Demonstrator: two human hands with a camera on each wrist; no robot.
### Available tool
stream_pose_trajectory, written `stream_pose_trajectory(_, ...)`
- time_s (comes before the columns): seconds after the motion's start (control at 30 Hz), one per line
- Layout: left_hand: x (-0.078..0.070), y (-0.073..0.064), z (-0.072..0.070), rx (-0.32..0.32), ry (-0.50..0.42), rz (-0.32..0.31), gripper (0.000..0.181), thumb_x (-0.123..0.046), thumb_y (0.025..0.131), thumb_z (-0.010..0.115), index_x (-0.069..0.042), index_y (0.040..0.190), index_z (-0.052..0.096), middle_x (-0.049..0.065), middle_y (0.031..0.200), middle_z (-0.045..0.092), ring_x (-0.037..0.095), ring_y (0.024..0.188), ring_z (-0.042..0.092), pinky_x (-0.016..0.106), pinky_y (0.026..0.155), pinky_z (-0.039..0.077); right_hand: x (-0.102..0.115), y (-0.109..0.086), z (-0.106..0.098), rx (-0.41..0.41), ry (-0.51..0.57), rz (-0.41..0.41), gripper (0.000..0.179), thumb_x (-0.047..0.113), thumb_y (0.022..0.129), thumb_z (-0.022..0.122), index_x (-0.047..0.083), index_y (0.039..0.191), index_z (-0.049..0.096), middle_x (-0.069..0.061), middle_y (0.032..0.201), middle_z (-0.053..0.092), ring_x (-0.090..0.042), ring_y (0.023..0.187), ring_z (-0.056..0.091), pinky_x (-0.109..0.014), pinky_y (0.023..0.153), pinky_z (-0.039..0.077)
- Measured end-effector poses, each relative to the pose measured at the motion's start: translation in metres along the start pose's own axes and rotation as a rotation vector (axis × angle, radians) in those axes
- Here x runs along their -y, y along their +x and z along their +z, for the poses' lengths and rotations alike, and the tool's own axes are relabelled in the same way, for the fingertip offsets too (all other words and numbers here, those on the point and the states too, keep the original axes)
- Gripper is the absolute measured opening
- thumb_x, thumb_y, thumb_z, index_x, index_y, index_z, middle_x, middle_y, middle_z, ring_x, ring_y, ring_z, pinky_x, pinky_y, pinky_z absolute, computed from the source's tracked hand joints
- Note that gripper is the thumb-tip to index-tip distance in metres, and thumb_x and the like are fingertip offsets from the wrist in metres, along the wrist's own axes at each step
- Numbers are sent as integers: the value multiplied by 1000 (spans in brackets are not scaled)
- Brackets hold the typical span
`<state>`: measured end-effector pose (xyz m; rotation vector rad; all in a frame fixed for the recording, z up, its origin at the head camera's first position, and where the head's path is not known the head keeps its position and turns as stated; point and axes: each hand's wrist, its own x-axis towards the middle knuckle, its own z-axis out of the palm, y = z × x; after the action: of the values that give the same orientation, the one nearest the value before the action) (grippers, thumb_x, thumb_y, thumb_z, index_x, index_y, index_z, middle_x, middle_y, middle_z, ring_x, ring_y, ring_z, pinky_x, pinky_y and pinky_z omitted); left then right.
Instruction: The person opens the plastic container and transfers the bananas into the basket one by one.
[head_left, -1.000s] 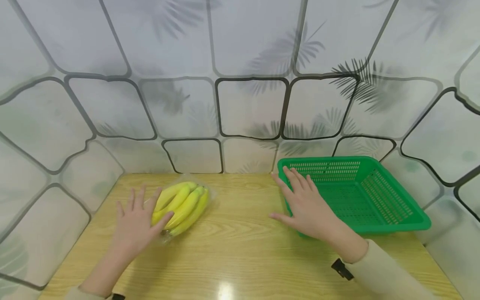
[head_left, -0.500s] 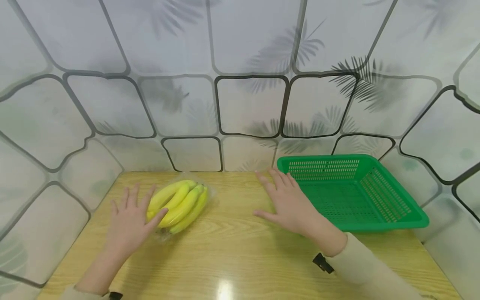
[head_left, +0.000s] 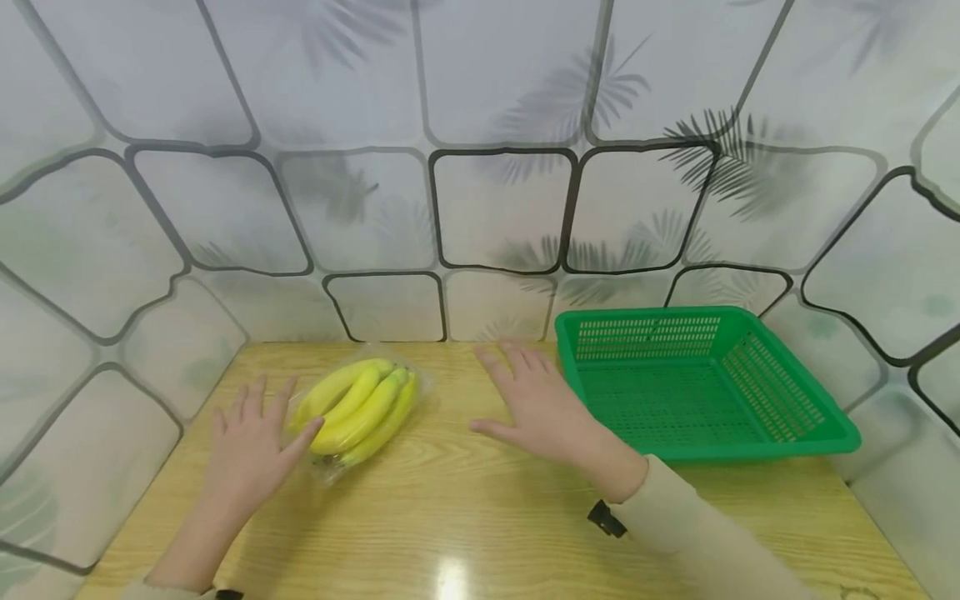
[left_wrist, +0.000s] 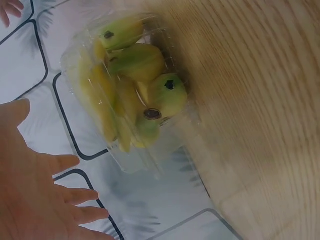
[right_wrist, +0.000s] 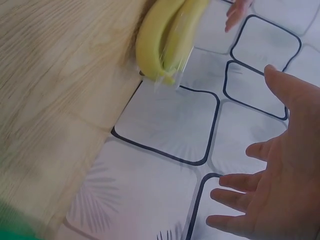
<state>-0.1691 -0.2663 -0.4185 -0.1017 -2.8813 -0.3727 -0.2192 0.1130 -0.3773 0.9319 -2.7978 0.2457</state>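
Note:
A bunch of yellow bananas (head_left: 363, 412) in a clear plastic bag lies on the left part of the table. My left hand (head_left: 251, 446), fingers spread, hovers just left of the bunch; its thumb overlaps the bag's edge in the head view. Dark, greenish banana ends (left_wrist: 145, 90) face the left wrist camera through the plastic. Between the bunch and a green basket, my right hand (head_left: 536, 408) is held over the table with fingers spread and nothing in it. Its wrist view shows the bananas (right_wrist: 167, 40) beyond the fingers (right_wrist: 235, 200).
The green plastic basket (head_left: 705, 454), with slotted sides, stands at the right of the wooden table (head_left: 450, 500). A patterned wall covering (head_left: 502, 208) rises directly behind and on both sides of the table.
My right hand has moved left, away from over the basket's near-left edge toward the bananas. My left hand has shifted slightly left, uncovering more of the bunch. Bananas and basket stay put.

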Motion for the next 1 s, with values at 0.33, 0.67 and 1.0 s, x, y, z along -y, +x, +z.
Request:
stream_pose_trajectory(0.33,7,-3,8,-24,-25,-15,79,-54,107,52,2,161,36,45,162,26,70,145,27,90,114,19,20,26,12,60,18,22,98,69,97,62,14,170,24,-24,170,34,-44,155,39,-62,128,37)
stream_pose_trajectory(0.67,14,-7,18,-51,-46,-10,75,-49,108,53,5,158,39,48,156,32,70,140,33,86,115,25,36,52,22,103,73,36,96,67,99,61,14,170,22,-23,169,37,-43,155,40,-59,130,35)
stream_pose_trajectory(1.0,15,-9,29,-66,-61,6,75,-47,108,55,8,157,39,48,155,35,69,138,36,81,117,29,30,75,47,125,85,84,95,66,99,62,14,169,25,-22,169,38,-40,154,43,-55,129,38)
